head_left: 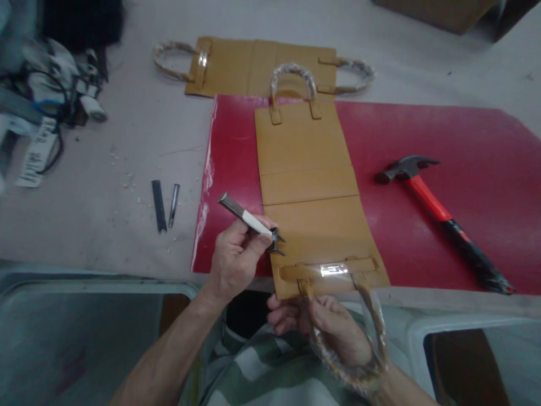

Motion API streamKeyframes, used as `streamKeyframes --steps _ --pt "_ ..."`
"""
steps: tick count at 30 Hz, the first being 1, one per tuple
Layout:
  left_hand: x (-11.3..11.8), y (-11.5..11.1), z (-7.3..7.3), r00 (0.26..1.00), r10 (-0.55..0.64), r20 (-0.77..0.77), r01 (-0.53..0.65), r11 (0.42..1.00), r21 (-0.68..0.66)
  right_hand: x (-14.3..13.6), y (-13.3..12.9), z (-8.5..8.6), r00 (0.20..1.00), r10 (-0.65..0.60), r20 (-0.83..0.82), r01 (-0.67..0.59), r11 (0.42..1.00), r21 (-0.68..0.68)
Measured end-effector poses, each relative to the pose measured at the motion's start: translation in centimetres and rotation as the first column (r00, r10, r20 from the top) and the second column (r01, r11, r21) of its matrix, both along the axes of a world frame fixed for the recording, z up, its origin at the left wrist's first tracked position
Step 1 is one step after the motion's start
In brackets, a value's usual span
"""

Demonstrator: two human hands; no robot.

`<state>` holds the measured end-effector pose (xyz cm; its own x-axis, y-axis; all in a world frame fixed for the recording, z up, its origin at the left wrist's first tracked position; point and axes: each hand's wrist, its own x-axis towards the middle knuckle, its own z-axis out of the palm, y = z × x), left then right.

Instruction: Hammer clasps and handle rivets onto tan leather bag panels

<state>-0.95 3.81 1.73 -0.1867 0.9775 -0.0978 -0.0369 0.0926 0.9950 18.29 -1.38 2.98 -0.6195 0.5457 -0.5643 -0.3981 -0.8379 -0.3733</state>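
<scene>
My left hand (pixel 236 259) is closed around a two-pronged metal punch (pixel 253 221) with a white wrap on its shank. The prongs point right, over the left edge of a tan leather bag panel (pixel 310 225). My right hand (pixel 333 321) grips the near edge of that panel beside the base of a plastic-wrapped handle (pixel 374 332), with some fingers hidden underneath. A strap with a shiny metal plate (pixel 333 270) runs across the panel near this edge. At the far end stands another wrapped handle (pixel 293 69).
The panel lies on a red board (pixel 422 225). A claw hammer (pixel 443 217) rests on its right side. Left are a dark flat tool (pixel 159 206) and a thin metal punch (pixel 174 205). A second bag panel (pixel 232 65) lies behind; clutter (pixel 54 84) sits far left.
</scene>
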Motion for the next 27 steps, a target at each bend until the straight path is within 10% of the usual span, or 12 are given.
streamKeyframes --steps 27 --pt "-0.5 -2.7 3.2 0.97 0.093 0.224 -0.129 0.98 0.153 -3.5 1.3 -0.2 0.977 -0.181 0.113 0.133 0.93 0.342"
